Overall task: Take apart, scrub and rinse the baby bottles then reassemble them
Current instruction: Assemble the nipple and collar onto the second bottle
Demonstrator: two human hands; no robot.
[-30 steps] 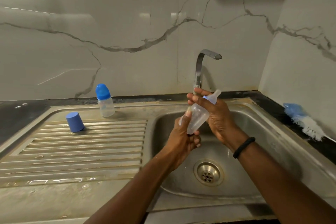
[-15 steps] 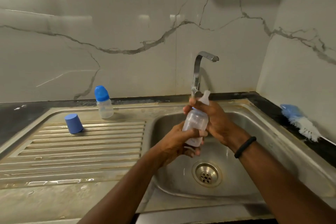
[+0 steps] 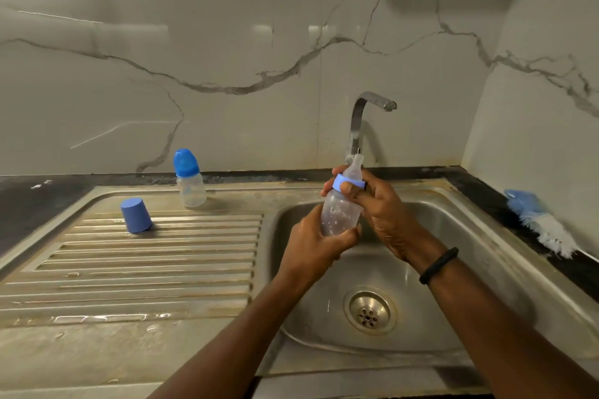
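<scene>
Over the sink basin (image 3: 460,272) I hold a clear baby bottle (image 3: 338,214) nearly upright, wet inside. My left hand (image 3: 316,248) grips its base from below. My right hand (image 3: 377,209) curls round its blue collar ring (image 3: 343,179), with the clear teat (image 3: 356,167) sticking up between the fingers. A second bottle (image 3: 190,189) with a blue domed cap stands at the back of the drainboard. A loose blue cap (image 3: 136,215) sits upside down on the drainboard's ribs.
The tap (image 3: 359,120) rises just behind the held bottle; no water stream shows. A blue-and-white bottle brush (image 3: 541,223) lies on the dark counter at the right. The drain (image 3: 369,311) is below my hands. The ribbed drainboard (image 3: 155,266) stretches left, with wet patches.
The bottle has swung from tilted to nearly upright. My right hand has shifted on the collar, so the blue ring now shows. Both hands keep their hold.
</scene>
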